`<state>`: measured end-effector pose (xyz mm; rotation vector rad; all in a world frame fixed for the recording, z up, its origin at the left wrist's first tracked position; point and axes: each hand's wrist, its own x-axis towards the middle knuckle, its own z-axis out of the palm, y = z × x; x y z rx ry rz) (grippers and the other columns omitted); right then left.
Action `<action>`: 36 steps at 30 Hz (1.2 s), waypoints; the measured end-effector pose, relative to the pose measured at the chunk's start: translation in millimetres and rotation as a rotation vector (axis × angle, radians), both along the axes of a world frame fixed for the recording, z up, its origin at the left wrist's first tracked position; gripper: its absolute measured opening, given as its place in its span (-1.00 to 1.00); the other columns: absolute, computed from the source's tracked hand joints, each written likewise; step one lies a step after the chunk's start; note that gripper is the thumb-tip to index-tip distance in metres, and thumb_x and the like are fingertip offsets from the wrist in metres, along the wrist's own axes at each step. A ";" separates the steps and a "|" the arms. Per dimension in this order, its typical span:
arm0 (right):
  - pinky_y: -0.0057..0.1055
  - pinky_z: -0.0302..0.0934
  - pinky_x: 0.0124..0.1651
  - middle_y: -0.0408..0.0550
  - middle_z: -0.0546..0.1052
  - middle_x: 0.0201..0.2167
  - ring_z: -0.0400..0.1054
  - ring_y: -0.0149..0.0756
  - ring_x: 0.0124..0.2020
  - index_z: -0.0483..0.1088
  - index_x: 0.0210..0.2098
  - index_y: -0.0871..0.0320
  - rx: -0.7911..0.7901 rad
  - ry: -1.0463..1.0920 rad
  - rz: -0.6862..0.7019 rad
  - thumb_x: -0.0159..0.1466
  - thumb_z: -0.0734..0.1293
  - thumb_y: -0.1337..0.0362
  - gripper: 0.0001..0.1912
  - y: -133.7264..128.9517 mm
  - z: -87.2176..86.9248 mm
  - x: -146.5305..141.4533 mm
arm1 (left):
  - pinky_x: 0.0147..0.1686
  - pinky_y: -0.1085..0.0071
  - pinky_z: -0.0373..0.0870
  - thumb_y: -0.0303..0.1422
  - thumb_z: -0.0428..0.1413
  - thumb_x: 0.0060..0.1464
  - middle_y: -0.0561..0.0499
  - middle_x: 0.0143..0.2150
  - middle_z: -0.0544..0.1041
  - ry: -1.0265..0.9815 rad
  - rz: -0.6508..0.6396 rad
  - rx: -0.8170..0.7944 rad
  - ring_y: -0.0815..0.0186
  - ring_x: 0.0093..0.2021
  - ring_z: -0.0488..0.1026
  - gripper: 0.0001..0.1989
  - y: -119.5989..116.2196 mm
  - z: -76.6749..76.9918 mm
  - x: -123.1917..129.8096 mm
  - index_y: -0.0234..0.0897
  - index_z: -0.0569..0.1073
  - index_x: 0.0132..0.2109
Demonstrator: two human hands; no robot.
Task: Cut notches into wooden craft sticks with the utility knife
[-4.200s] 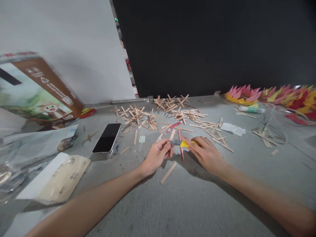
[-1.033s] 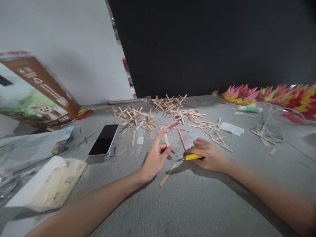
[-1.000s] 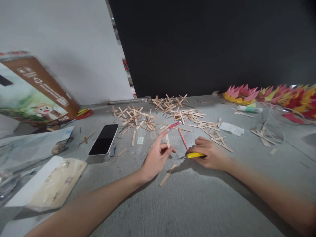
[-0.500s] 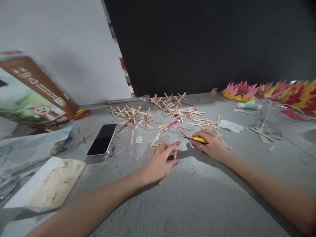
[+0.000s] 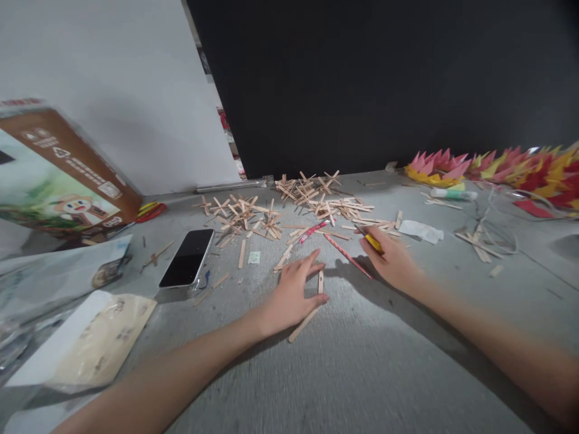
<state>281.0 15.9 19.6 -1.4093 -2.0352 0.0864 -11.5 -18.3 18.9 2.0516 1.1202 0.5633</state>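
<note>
My left hand (image 5: 295, 293) rests on the grey table with its fingers apart, its thumb at a wooden stick (image 5: 304, 326) that slants toward the front. Another stick (image 5: 321, 282), with a small dark spot, stands out between thumb and fingers. In my right hand (image 5: 389, 258) is a yellow cutter (image 5: 373, 243), held a little above the table and pointing to the back left. A thin red-and-white straw (image 5: 347, 255) lies between the hands.
Piles of small wooden sticks (image 5: 242, 211) lie at the back. To the left are a phone (image 5: 187, 258), a paper packet (image 5: 106, 340) and a brown box (image 5: 67, 175). Pink and yellow paper flowers (image 5: 438, 169) stand at the back right, near a cable (image 5: 515, 238).
My right hand has lifted and turned the cutter up and away from the straw, which now shows along its length. My left hand has barely moved, its fingers a little raised.
</note>
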 end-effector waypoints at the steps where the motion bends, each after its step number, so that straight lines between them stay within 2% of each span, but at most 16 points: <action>1: -0.31 0.29 -0.30 -0.01 0.61 -0.31 0.51 -0.14 -0.36 0.36 0.17 0.10 -0.042 -0.004 -0.004 0.53 0.16 0.05 -0.63 -0.7 6.8 0.8 | 0.44 -0.13 -0.10 -0.18 0.31 0.20 -0.12 0.36 0.47 0.000 -0.003 -0.001 -0.02 0.52 0.07 -0.01 1.2 -0.9 -1.3 -0.01 -0.09 0.56; 3: -0.37 0.19 -0.41 -0.17 0.53 -0.48 0.40 -0.23 -0.53 0.28 0.25 0.08 -0.181 -0.037 0.073 0.51 0.19 -0.03 -0.55 -2.6 22.2 2.5 | 0.45 -0.12 -0.12 -0.11 0.34 0.16 -0.12 0.33 0.50 0.009 -0.005 0.005 -0.01 0.53 0.06 0.04 4.0 -1.5 -3.7 -0.04 -0.09 0.56; 4: -0.39 0.14 -0.46 -0.23 0.47 -0.55 0.35 -0.26 -0.58 0.29 0.23 0.05 -0.245 -0.068 0.104 0.51 0.19 -0.05 -0.56 -3.9 29.6 3.1 | 0.45 -0.11 -0.13 -0.09 0.35 0.13 -0.12 0.33 0.51 0.016 -0.005 0.007 -0.01 0.54 0.05 0.05 5.5 -1.0 -4.7 -0.05 -0.07 0.56; 7: -0.42 0.02 -0.52 -0.23 0.43 -0.61 0.31 -0.32 -0.62 0.44 -0.07 -0.01 -0.387 -0.212 0.261 0.53 0.16 -0.04 -0.67 -10.0 43.8 1.5 | 0.46 -0.10 -0.17 -0.04 0.37 0.09 -0.13 0.32 0.52 0.037 -0.021 0.009 0.00 0.54 0.04 0.06 8.4 2.0 -6.2 -0.08 -0.02 0.55; 9: -0.41 0.01 -0.51 -0.19 0.48 -0.58 0.34 -0.32 -0.59 0.45 -0.15 0.00 -0.413 -0.270 0.338 0.53 0.17 -0.01 -0.68 -16.8 45.5 -2.7 | 0.47 -0.09 -0.20 -0.01 0.38 0.07 -0.13 0.32 0.52 0.039 -0.033 0.013 0.00 0.55 0.04 0.06 8.6 3.8 -6.4 -0.10 0.01 0.54; 11: -0.40 0.04 -0.50 -0.17 0.53 -0.54 0.37 -0.31 -0.57 0.43 -0.03 0.00 -0.417 -0.274 0.358 0.51 0.22 0.04 -0.76 -24.9 43.6 -7.2 | 0.47 -0.08 -0.22 0.02 0.38 0.05 -0.13 0.31 0.53 0.039 -0.041 0.017 -0.01 0.55 0.03 0.07 7.9 4.5 -6.6 -0.10 0.03 0.53; 14: -0.39 0.07 -0.50 -0.15 0.56 -0.50 0.41 -0.29 -0.56 0.37 0.12 0.01 -0.423 -0.271 0.354 0.49 0.25 0.15 -0.75 -33.9 41.3 -11.1 | 0.46 -0.09 -0.23 0.02 0.37 0.05 -0.11 0.32 0.52 0.043 -0.049 0.019 -0.02 0.55 0.04 0.04 6.6 4.6 -7.1 -0.07 0.06 0.52; 19: -0.38 0.19 -0.38 -0.11 0.68 -0.23 0.54 -0.25 -0.36 0.50 0.04 -0.07 -0.309 -0.312 0.485 0.49 0.26 0.19 -0.78 -28.5 39.8 -10.2 | 0.45 -0.07 -0.17 0.00 0.37 0.07 -0.10 0.34 0.50 0.049 -0.062 0.035 -0.02 0.53 0.07 0.01 6.1 5.8 -6.7 -0.08 0.07 0.51; 24: -0.40 0.16 -0.42 -0.15 0.69 -0.33 0.48 -0.33 -0.49 0.57 0.08 -0.07 -0.156 -0.298 0.518 0.48 0.30 0.16 -0.74 -18.2 21.1 -3.2 | 0.45 -0.10 -0.18 0.00 0.37 0.06 -0.12 0.35 0.49 0.046 -0.061 0.039 -0.04 0.52 0.10 -0.01 6.8 6.5 -6.0 -0.07 0.10 0.50; 29: -0.40 0.22 -0.37 -0.13 0.68 -0.31 0.52 -0.36 -0.43 0.56 0.13 -0.01 -0.029 -0.304 0.538 0.52 0.25 0.21 -0.70 -18.6 2.4 0.2 | 0.46 -0.07 -0.13 0.00 0.37 0.05 -0.12 0.39 0.43 0.058 -0.069 0.068 -0.05 0.50 0.14 -0.10 7.7 6.3 -6.0 -0.06 0.24 0.44; 32: -0.40 0.22 -0.37 -0.12 0.67 -0.32 0.52 -0.36 -0.43 0.56 0.13 0.01 -0.019 -0.323 0.525 0.52 0.24 0.21 -0.70 -20.1 1.0 -1.3 | 0.47 -0.05 -0.08 0.02 0.36 0.05 -0.10 0.44 0.37 0.085 -0.066 0.096 -0.07 0.49 0.16 -0.22 7.6 6.8 -6.7 -0.04 0.38 0.36; 36: -0.41 0.18 -0.41 -0.13 0.64 -0.38 0.49 -0.38 -0.46 0.56 0.12 -0.01 -0.009 -0.354 0.523 0.52 0.24 0.22 -0.69 -21.4 3.7 -2.8 | 0.47 -0.10 -0.07 0.05 0.35 0.05 -0.11 0.46 0.33 0.127 -0.045 0.113 -0.09 0.49 0.15 -0.25 7.4 6.5 -7.2 0.00 0.43 0.35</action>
